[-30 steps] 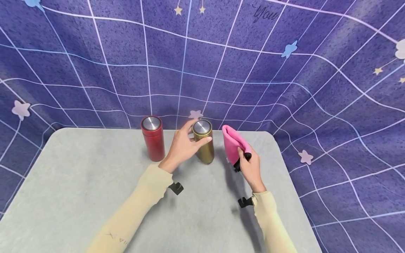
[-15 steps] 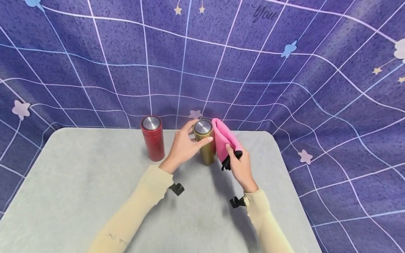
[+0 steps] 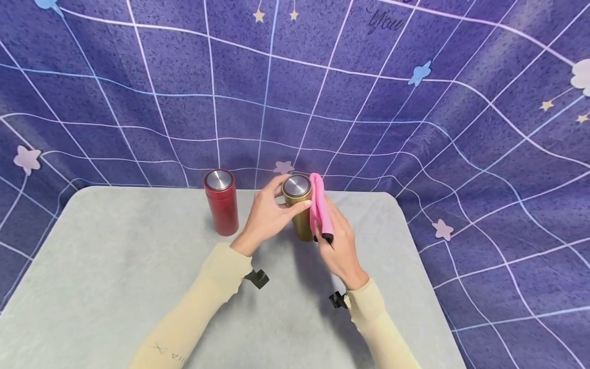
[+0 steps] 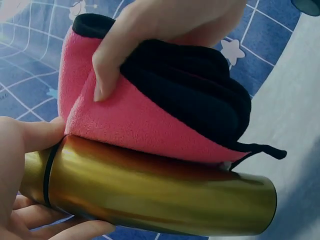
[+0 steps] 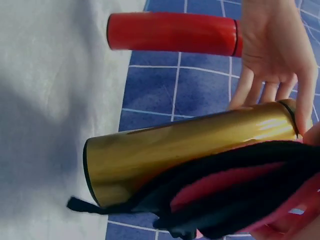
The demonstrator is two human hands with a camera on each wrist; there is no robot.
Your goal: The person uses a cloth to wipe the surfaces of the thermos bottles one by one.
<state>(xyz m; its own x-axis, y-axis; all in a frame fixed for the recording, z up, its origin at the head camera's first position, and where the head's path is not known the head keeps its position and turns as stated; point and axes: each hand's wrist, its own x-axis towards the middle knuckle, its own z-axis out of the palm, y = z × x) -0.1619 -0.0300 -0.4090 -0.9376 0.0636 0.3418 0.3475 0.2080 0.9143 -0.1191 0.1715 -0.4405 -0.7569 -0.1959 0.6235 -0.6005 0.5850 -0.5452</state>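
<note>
A gold thermos flask (image 3: 302, 225) with a steel-topped lid stands on the table. My left hand (image 3: 269, 214) grips it near the lid, thumb in front and fingers behind. In my right hand (image 3: 340, 248) is a folded pink cloth (image 3: 319, 205) with black edging, pinched between thumb and fingers. The left wrist view shows the pink cloth (image 4: 135, 127) lying along the side of the gold flask (image 4: 165, 187), touching it. Part of the right hand is hidden behind the cloth. A black loop trails from the cloth's end.
A red thermos flask (image 3: 224, 212) stands upright left of the left hand. The pale grey table (image 3: 115, 277) ends at a blue grid-patterned curtain (image 3: 184, 113) behind and to the right. Black camera mounts (image 3: 258, 278) stick out from both wrists.
My right hand has moved left, bringing the pink cloth from apart on the right up against the gold flask. The left hand has kept its grip, nearly still.
</note>
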